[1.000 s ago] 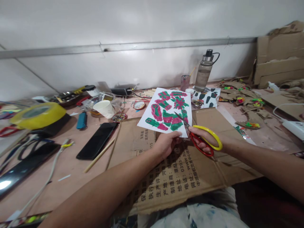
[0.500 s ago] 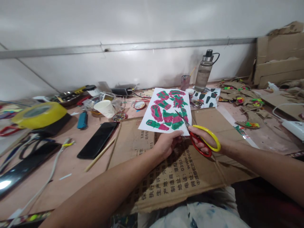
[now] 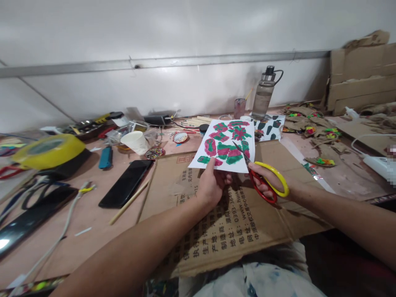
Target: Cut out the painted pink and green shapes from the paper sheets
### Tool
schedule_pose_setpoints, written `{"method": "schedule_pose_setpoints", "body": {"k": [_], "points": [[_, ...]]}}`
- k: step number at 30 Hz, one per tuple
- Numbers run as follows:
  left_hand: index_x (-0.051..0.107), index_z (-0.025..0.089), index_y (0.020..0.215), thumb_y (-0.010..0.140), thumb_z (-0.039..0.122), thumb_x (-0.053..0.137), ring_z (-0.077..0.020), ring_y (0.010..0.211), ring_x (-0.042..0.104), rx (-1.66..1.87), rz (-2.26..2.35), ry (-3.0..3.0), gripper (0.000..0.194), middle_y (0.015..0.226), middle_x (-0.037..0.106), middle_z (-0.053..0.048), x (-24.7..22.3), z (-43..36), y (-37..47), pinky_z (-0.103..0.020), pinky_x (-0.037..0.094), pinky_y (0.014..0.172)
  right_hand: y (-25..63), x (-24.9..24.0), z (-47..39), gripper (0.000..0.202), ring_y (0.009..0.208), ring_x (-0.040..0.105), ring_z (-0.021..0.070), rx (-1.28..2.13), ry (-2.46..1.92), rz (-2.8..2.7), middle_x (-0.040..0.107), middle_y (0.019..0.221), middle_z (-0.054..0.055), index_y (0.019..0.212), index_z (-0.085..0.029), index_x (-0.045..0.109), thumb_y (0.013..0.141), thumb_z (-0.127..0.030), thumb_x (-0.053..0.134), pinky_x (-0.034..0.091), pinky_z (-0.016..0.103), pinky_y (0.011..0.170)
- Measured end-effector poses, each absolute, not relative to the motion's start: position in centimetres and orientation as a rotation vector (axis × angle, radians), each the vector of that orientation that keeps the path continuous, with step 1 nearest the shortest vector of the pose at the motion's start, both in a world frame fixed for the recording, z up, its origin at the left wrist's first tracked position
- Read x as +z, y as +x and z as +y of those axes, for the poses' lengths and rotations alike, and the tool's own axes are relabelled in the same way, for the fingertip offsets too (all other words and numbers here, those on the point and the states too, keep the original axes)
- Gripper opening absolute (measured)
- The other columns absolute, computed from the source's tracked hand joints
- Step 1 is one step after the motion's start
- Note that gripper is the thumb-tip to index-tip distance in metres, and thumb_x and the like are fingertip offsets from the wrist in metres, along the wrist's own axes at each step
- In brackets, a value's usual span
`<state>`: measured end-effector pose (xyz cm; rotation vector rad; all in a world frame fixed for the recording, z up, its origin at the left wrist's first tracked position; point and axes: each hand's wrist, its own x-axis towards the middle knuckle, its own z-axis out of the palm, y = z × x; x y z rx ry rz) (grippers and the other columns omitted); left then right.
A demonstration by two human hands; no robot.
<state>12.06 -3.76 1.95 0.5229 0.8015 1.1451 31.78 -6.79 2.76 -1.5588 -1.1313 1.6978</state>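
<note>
My left hand (image 3: 213,183) pinches the near edge of a white sheet of paper (image 3: 198,156), thumb on top and fingers underneath. Pink and green painted shapes (image 3: 229,148) cover the sheet, which is held up over a flattened cardboard piece (image 3: 222,239). In my right hand (image 3: 262,179) is a pair of scissors (image 3: 276,173) with one yellow and one red handle loop. Their blades point up and left, over the lower right part of the sheet. I cannot tell whether the blades touch the paper.
A black phone (image 3: 126,183) and a wooden stick (image 3: 128,204) lie left of the cardboard. Behind stand a paper cup (image 3: 136,142) and a water bottle (image 3: 262,97). Yellow tape (image 3: 51,150) sits far left. Brown fabric pieces (image 3: 321,140) are piled right, near another painted sheet (image 3: 274,126).
The paper has shifted a little to the right. My left thumb has moved left along its near edge. The scissors stay over the sheet's right side, and the view has shifted slightly.
</note>
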Motion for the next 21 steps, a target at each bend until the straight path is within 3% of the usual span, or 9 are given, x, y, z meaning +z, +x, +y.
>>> {"method": "schedule_pose_setpoints", "body": {"k": [11,21], "points": [[0.066,0.018,0.085,0.066,0.068,0.091,-0.0125,0.051,0.056,1.141,0.816,0.687,0.059,0.063,0.067,0.000,1.1,-4.4,12.3,-0.026,0.042,0.051,30.8,5.0,-7.3,0.058,0.030,0.030,0.0082,1.699,-1.583,-1.081,0.037,0.042,-0.008,0.076,-0.023,0.049,0.091,-0.079,0.056,0.024,0.019,0.031],[0.067,0.017,0.084,0.075,0.074,0.082,-0.0132,0.054,0.057,1.131,0.816,0.756,0.060,0.066,0.068,-0.002,0.7,-4.8,12.3,-0.026,0.043,0.053,30.8,4.7,-7.5,0.058,0.029,0.029,0.0083,1.676,-1.536,-1.126,0.036,0.040,-0.007,0.070,-0.024,0.048,0.091,-0.077,0.053,0.022,0.019,0.030]]}}
